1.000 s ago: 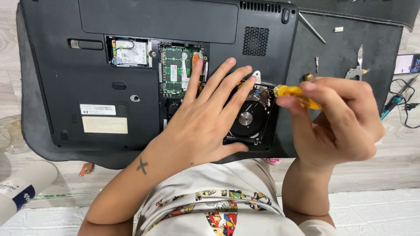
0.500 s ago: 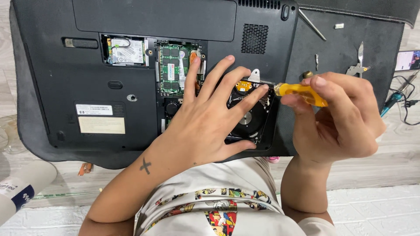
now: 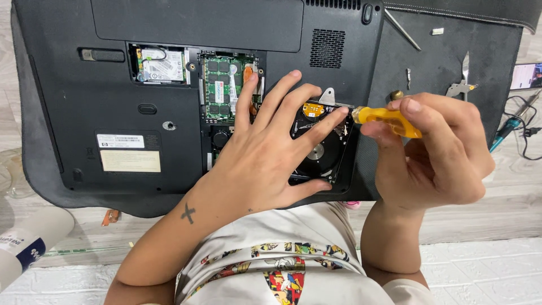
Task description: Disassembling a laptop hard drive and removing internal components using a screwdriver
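On the black mat [image 3: 446,62] covering the tabletop, the left hand [image 3: 271,152] lies spread flat over the exposed hard drive [image 3: 322,149] in the upturned black laptop [image 3: 113,90], while the right hand [image 3: 435,152] pinches a yellow-handled screwdriver [image 3: 387,118] at the drive's right edge.

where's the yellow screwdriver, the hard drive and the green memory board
yellow screwdriver [image 3: 389,121], head view, on its handle
hard drive [image 3: 323,153], head view, on its exposed top
green memory board [image 3: 219,87], head view, on its middle
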